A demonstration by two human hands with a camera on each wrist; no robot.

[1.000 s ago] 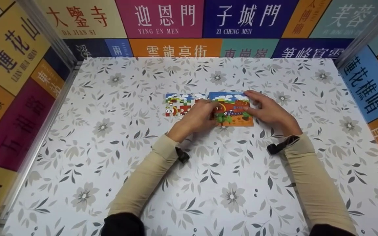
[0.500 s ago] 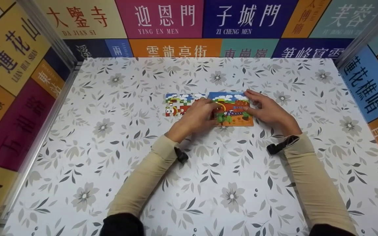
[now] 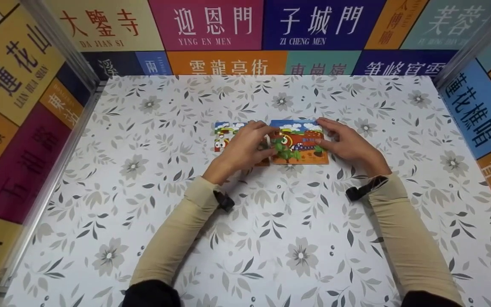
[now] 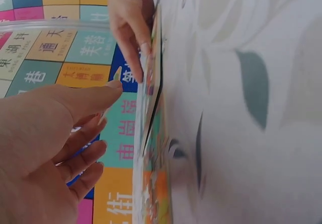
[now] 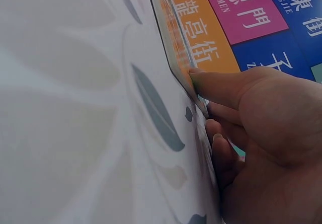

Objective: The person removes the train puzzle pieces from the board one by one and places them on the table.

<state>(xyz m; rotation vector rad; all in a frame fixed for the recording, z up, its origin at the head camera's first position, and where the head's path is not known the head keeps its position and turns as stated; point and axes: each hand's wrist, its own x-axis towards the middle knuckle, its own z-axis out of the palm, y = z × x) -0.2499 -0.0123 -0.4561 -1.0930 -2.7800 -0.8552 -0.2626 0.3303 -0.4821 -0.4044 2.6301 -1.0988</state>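
Observation:
My left hand [image 3: 245, 147] is over the left jigsaw puzzle [image 3: 220, 146], which has a blue-sky top, a red figure with eyes and white gaps. Its thumb and fingers pinch a small puzzle piece [image 4: 117, 75], mostly hidden by the thumb in the left wrist view. Beside that lies a second jigsaw picture [image 3: 303, 155], with clouds, a red figure, green plants and an orange bottom. My right hand [image 3: 350, 143] grips its right edge. The thumb [image 5: 216, 85] lies on the corner in the right wrist view, with fingers along the edge below.
Both puzzles lie on a table [image 3: 296, 213] covered in white paper with grey flowers and leaves. Colourful panels [image 3: 215, 25] with large characters stand behind and along both sides. Dark wrist cameras [image 3: 358, 194] sit at both beige cuffs.
My left hand has moved left and away from the right picture with a piece between its fingers, uncovering that picture's left side. The right hand stays in place.

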